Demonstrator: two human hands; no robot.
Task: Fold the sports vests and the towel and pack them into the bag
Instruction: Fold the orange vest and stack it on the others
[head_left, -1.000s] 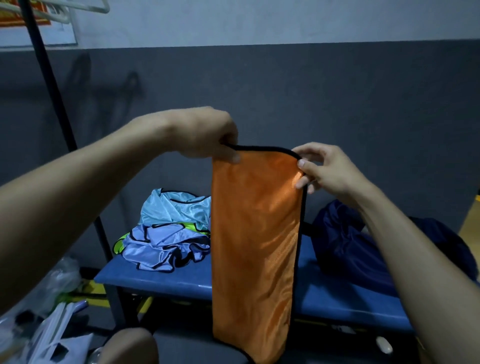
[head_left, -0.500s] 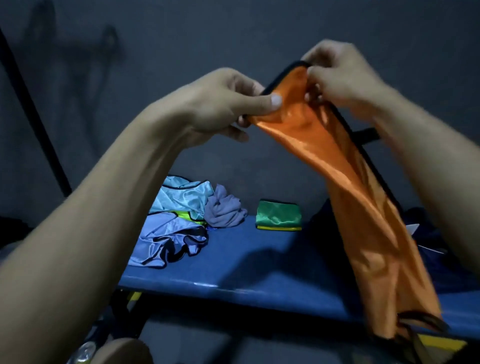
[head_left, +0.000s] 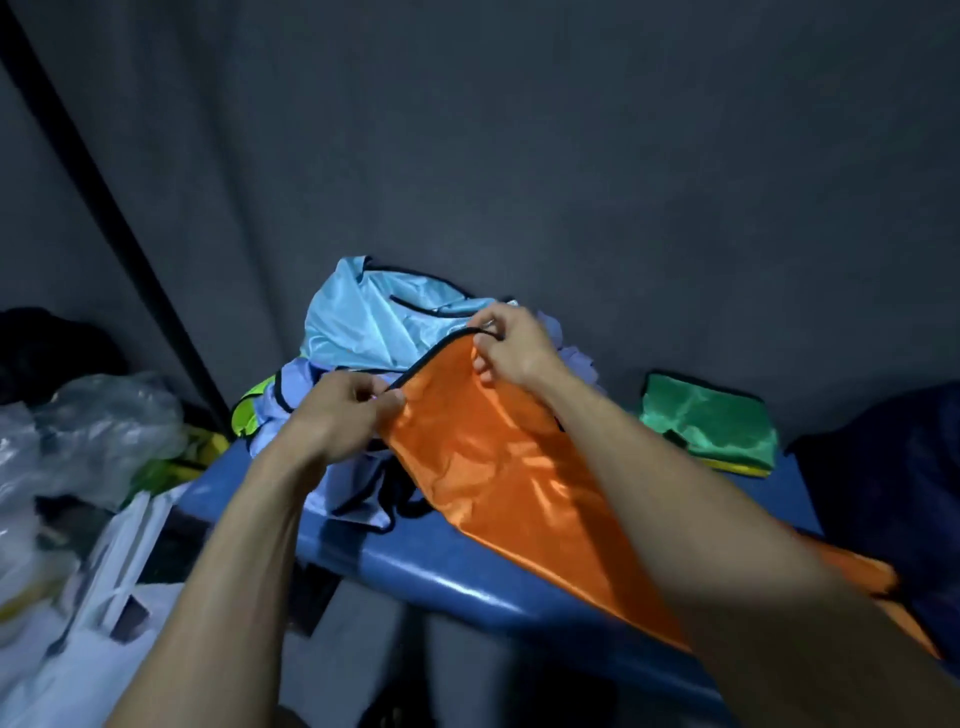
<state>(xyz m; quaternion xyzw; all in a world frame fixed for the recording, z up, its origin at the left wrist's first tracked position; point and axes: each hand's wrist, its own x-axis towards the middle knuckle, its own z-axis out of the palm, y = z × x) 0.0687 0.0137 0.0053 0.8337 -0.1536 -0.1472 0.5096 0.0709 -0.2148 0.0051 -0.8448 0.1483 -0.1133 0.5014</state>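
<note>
Now both hands pinch the orange vest's (head_left: 498, 467) black-edged top, left hand (head_left: 337, 410) near, right hand (head_left: 511, 348) beyond it, the cloth trailing back across the bench (head_left: 467, 571); next likely comes folding it lengthwise.

Blue bench (head_left: 457, 571): bare strip along front edge, open to approach from the front. Back left of the seat blocked by heap of light blue vests (head_left: 374, 327), piled against grey wall (head_left: 571, 156). Middle taken up by orange vest (head_left: 509, 483), draped across the seat and over the front edge, held at its top corners by left hand (head_left: 337, 415) and right hand (head_left: 511, 345). Small bare patch between orange vest and folded green vest (head_left: 711, 421). Right end closed off by dark blue bag (head_left: 893, 467). Left of bench: slanted black pole (head_left: 104, 208), plastic bags (head_left: 93, 431) crowding the floor.
</note>
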